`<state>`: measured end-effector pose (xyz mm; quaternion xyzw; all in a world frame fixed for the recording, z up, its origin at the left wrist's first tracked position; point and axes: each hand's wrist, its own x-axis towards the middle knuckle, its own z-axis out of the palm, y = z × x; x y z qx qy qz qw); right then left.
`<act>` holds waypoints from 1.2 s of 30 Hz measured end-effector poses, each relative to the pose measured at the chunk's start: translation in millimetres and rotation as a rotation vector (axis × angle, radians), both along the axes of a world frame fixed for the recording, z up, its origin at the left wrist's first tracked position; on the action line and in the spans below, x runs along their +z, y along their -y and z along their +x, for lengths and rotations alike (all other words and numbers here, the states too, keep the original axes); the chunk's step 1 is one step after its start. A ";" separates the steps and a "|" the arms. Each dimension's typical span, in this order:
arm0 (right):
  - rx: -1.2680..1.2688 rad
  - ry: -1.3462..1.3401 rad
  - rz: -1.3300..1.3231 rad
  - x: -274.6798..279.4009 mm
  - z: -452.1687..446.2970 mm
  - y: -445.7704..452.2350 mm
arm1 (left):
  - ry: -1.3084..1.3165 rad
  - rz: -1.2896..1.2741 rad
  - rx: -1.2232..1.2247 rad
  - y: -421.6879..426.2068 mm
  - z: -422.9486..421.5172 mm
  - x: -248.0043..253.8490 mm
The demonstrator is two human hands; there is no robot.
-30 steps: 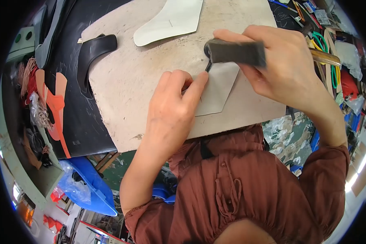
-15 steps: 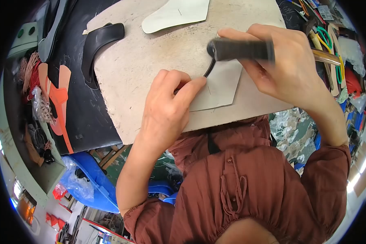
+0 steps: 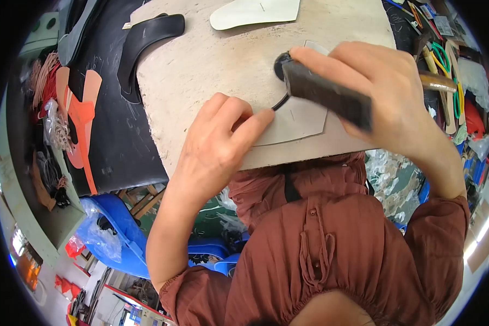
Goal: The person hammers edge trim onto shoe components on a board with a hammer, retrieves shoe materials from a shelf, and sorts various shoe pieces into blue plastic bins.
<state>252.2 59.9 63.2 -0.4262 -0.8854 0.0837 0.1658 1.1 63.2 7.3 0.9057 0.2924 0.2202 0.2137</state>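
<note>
My right hand (image 3: 388, 98) is wrapped round a hammer (image 3: 328, 96) with a dark, blocky head and a wooden handle that sticks out past the palm. The round face of the head is over the upper part of a pale shoe-upper piece (image 3: 304, 120), close to its curved black edge; whether it touches is unclear. My left hand (image 3: 217, 133) has its fingers closed at the lower end of that edge, thumb and forefinger pressed on it. Beneath lies a worn beige board (image 3: 217, 60). Another pale cut piece (image 3: 255, 14) rests at the board's far side.
A curved black piece (image 3: 146, 35) overlaps the board's left edge. On the black table (image 3: 111, 65) lie orange strap pieces (image 3: 83, 119). Scissors and tools (image 3: 440, 60) crowd the right side. A blue bin (image 3: 127, 244) stands below the table at left.
The hammer head has tilted, its rear end swinging down and toward me. The left hand stays on the black edge. The board and table sit slightly farther right in view.
</note>
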 end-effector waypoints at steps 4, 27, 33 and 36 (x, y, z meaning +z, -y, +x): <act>0.061 -0.023 -0.055 -5.2 -10.0 4.6 | 0.019 -0.013 0.009 2.3 -7.0 0.4; 0.082 0.041 -0.097 -6.9 -39.7 7.5 | -0.012 0.281 0.303 31.5 -16.7 -13.9; 0.091 0.031 -0.059 -0.4 -42.7 3.0 | 0.011 0.209 0.404 44.0 -10.8 -18.0; 0.120 0.055 -0.090 3.6 -45.8 4.3 | -0.042 0.272 0.418 46.4 -11.2 -17.9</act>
